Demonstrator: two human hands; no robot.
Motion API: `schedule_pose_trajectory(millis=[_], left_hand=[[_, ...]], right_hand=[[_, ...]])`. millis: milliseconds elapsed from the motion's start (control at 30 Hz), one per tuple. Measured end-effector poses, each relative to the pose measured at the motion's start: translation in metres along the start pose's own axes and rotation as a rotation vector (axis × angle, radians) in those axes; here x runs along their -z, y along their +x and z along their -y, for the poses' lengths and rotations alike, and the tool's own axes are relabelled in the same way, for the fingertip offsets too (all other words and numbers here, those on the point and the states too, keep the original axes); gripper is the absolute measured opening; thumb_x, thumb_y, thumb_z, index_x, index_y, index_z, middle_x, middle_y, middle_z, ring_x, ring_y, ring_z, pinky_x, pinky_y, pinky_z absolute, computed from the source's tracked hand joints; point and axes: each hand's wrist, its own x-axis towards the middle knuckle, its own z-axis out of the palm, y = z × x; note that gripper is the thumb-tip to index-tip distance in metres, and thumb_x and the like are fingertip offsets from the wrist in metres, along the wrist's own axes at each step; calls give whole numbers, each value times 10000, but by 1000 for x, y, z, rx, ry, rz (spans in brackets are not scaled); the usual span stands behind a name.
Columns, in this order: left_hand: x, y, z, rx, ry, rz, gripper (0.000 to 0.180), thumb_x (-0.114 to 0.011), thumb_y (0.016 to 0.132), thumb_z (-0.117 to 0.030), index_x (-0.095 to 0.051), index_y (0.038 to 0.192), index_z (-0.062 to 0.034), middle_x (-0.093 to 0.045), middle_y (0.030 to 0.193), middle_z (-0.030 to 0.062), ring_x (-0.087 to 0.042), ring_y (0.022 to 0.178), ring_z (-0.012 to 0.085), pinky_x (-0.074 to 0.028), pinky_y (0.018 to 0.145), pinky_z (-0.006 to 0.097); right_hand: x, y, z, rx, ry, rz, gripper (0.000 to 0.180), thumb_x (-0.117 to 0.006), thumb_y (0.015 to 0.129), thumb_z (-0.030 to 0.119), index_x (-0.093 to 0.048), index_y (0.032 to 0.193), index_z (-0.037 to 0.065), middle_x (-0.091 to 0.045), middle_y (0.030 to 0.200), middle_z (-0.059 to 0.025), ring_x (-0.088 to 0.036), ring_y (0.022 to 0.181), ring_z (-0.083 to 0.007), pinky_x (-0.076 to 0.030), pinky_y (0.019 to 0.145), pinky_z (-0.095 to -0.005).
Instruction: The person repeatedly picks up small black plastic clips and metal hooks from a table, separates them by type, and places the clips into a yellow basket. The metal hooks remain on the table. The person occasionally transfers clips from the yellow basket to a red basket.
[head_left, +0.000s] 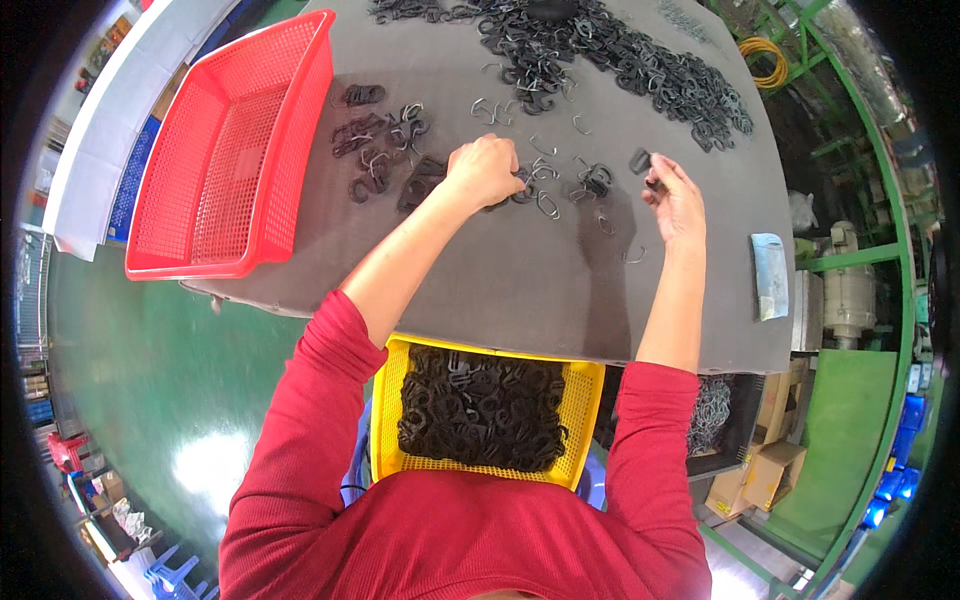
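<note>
My left hand (485, 172) is closed, its fingertips pointing down at a small cluster of metal wire clips (545, 172) and black plastic pieces on the grey-topped table. What its fingers pinch is hidden under them. Further right, my right hand (677, 205) is raised over the table and pinches a small black plastic piece (640, 160) between thumb and fingers. Between the hands lie black hooks with wire clips (595, 180). Left of my left hand are loose groups of black plastic hooks (372, 135), some with bent wires attached.
A large heap of black hooks (610, 60) spreads over the table's far side. A red perforated basket (285, 190) stands at left. Below the near edge, a yellow basket (582, 410) holds black pieces. A blue face mask (769, 276) lies at right; a dark crate (745, 420) holds wire clips.
</note>
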Motion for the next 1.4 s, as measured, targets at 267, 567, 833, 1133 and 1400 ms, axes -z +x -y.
schedule_pose_trajectory(millis=[267,567,833,1133,1400], left_hand=[[-2,0,-3,34,160,-144,331,-706,644,-194,-617,926,-45,-655,902,132,-624,894,305,-481,799,407],[1,0,0,25,-77,-77,285,-691,633,-159,-590,872,-43,-643,904,178,-620,910,343,-494,798,424],[-6,-3,-8,-17,-7,-170,426,-676,657,-110,-493,1033,-28,-617,973,182,-593,970,342,-483,816,423],[-2,-20,-11,26,268,-88,452,-736,709,-225,-566,1065,-5,-577,1053,169,-558,1037,325,-507,823,404],[-2,-26,-6,45,140,-254,291,-742,700,-181,-646,931,-33,-557,1067,145,-551,1042,330,-492,845,427]], right_hand=[[-11,12,-14,31,-623,149,429,-779,701,348,-574,930,48,-622,886,-103,-622,862,-217,-499,723,-358],[-20,10,-20,346,-844,185,291,-784,644,177,-593,827,55,-651,809,-81,-618,772,-207,-484,700,-342],[-17,-67,18,300,-488,171,167,-718,732,100,-584,799,27,-603,688,-17,-532,633,-81,-434,572,-252],[-18,-223,2,116,-691,1070,268,-710,750,230,-613,923,50,-631,873,-104,-611,846,-240,-479,772,-343],[-32,-231,-24,246,-758,931,339,-690,775,266,-604,1014,42,-604,1012,-130,-599,927,-276,-477,821,-377]])
